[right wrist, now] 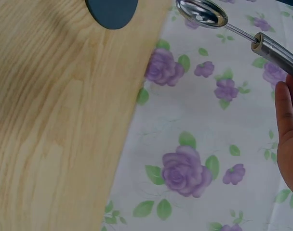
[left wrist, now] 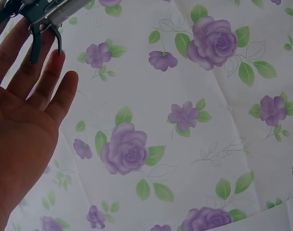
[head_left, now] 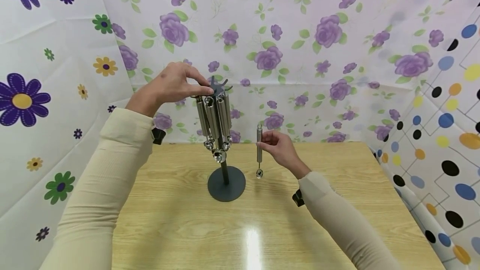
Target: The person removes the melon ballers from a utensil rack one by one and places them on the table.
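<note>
A dark grey utensil stand (head_left: 223,176) rises from a round base, with several steel scoops (head_left: 213,122) hanging handle-up from its hooks. My left hand (head_left: 179,81) pinches the hooked top of the stand between thumb and forefinger. In the left wrist view, the other fingers (left wrist: 51,79) reach out beside the dark hooks (left wrist: 36,36). To the right of the stand, my right hand (head_left: 279,147) pinches a loose steel scoop (head_left: 259,145) by its thick handle. It hangs upright, bowl down, apart from the stand. The right wrist view shows its shiny oval bowl (right wrist: 202,13) and thin neck.
The stand and hands are over a light wooden table (head_left: 180,228). Behind it hangs a purple-flowered cloth (head_left: 292,74). A dotted cloth (head_left: 446,145) borders the right side, and a cloth with bold flowers (head_left: 75,70) the left.
</note>
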Motion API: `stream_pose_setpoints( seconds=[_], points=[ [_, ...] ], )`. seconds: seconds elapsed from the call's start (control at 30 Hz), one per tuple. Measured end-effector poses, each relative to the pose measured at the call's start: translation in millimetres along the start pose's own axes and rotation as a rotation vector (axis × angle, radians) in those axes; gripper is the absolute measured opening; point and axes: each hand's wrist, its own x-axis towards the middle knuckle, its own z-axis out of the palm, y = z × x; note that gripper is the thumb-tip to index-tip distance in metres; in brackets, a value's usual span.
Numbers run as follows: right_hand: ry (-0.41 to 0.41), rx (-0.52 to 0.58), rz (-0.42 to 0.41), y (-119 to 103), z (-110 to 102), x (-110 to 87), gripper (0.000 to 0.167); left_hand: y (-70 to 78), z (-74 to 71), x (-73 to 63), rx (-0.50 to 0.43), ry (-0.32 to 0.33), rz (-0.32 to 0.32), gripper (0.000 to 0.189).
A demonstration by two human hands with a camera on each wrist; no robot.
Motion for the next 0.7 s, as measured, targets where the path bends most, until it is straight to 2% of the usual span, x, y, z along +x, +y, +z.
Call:
stream_pose_setpoints(
  seconds=[0.2,0.43,0.7],
  points=[
    [0.019,0.014,0.009,12.6,6.7,-4.8,0.026,-1.2,1.5,-0.3,-0.019,0.001,0.028,0.029],
    [0.051,0.005,0.024,27.7,12.7,-6.9,0.022,-4.2,2.6,1.4,-0.103,0.0,0.044,0.028],
    [0.045,0.029,0.081,46.2,22.2,-13.4,0.023,-6.7,5.1,2.9,-0.101,0.009,0.045,0.027]
  ],
)
